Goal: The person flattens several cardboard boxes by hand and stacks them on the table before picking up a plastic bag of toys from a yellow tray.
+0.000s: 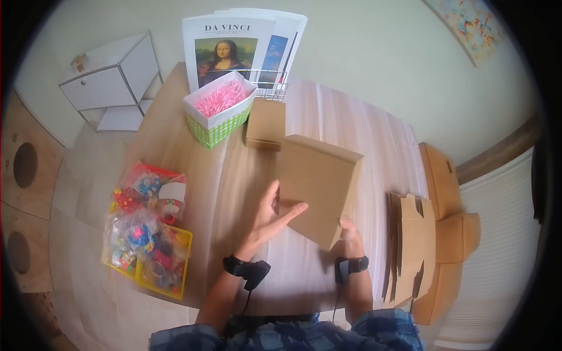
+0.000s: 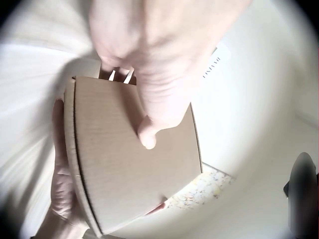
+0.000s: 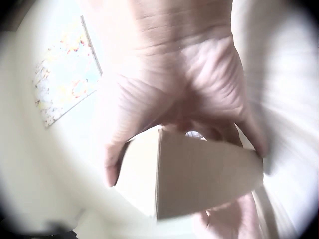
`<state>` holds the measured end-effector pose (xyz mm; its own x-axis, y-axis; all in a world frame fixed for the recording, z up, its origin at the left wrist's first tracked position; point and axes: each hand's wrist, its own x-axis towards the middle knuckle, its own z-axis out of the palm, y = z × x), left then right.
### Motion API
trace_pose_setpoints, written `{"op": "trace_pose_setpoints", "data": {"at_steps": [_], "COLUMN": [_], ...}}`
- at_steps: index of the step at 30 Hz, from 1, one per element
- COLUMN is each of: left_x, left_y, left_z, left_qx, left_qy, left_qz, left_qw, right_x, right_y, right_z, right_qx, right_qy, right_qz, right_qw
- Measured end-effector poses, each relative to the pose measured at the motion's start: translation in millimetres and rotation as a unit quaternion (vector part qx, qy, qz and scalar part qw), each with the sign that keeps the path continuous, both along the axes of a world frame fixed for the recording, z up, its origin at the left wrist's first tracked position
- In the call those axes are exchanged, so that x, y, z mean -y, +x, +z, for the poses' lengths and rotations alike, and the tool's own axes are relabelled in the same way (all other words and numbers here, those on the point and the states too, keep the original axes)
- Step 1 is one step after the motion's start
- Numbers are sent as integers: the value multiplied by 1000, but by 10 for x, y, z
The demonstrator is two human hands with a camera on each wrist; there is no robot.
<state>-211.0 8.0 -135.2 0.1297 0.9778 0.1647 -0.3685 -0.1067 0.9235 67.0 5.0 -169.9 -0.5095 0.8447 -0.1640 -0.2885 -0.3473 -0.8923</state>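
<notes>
A brown cardboard box (image 1: 321, 190) is held up over the table, tilted, in both hands. My left hand (image 1: 270, 219) grips its left side; in the left wrist view the thumb (image 2: 147, 137) lies across the broad face while the other fingers go behind the edge. At the lower right my right hand (image 1: 351, 234) holds the box by its side. From the right wrist view, thumb and fingers of the right hand (image 3: 184, 94) spread round two edges of the box (image 3: 207, 174). The box's far side is hidden from the head view.
Another brown box (image 1: 266, 124) stands behind, beside a green checked paper bag (image 1: 216, 130) with pink shredded paper. Prints (image 1: 225, 35) lean in a wire rack (image 1: 272, 89). Bagged toys and a yellow tray (image 1: 186, 251) lie left; flattened cardboard (image 1: 404, 245) lies at the right edge.
</notes>
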Motion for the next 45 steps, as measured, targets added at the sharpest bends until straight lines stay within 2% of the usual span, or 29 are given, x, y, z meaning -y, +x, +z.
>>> {"op": "trace_pose_setpoints", "data": {"at_steps": [2,3,4,5,6,9,15,18,19,21,23,24,25,28,30,31,34,37,39,40,41,42,44,45], "left_x": [38,89,114,145,168,261,281,348,405,448,377,362,366,353,403,427,514,698,785,839,917,930,910,924], "left_y": [-15,-23,-24,-29,-33,-23,-81,31,49,19,-130,-189,-111,-4,-98,-143,-116,-57,43,92,121,156,269,370], "left_z": [-7,44,47,33,23,-9,-30,67,122,239,101,26,14,125,89,84,175,396,524,606,730,849,1002,986], "left_qx": [47,82,66,49,32,68,-90,-73,-157,-318,-222,-175,-72,-226,-123,-69,-125,-239,-277,-296,-291,-297,-302,-343], "left_qy": [12,-32,-36,-42,-47,-60,25,28,-10,-75,-90,-100,-44,116,36,-2,41,-26,48,85,34,103,237,253], "left_qz": [28,40,46,51,55,57,120,144,194,290,194,143,166,283,141,69,144,130,133,133,52,18,-50,-61], "left_qw": [998,995,996,997,997,994,988,986,968,899,951,969,983,925,982,995,981,962,950,942,955,949,922,902], "right_x": [79,103,142,228,272,341,377,426,452,476,514,486,462,437,456,450,466,460,485,494,495,493,549,589], "right_y": [-161,-328,-470,-572,-594,-630,-644,-575,-545,-496,-457,-424,-358,-211,-214,-241,-384,-477,-481,-486,-491,-487,-416,-380], "right_z": [188,344,501,645,645,639,620,567,550,572,603,548,441,169,129,166,306,335,293,257,217,199,220,197], "right_qx": [37,64,91,170,163,149,129,142,155,156,131,105,79,62,84,116,181,196,202,160,116,72,41,8], "right_qy": [23,56,88,151,141,133,144,142,145,139,114,96,75,48,45,58,97,133,146,116,87,59,-7,-37], "right_qz": [-28,-65,-101,-108,-112,-123,-143,-170,-182,-224,-277,-263,-251,-210,-187,-192,-209,-211,-194,-208,-223,-238,-202,-188], "right_qw": [999,994,987,968,970,972,971,965,960,952,945,954,962,975,978,973,956,948,949,958,964,967,978,982]}}
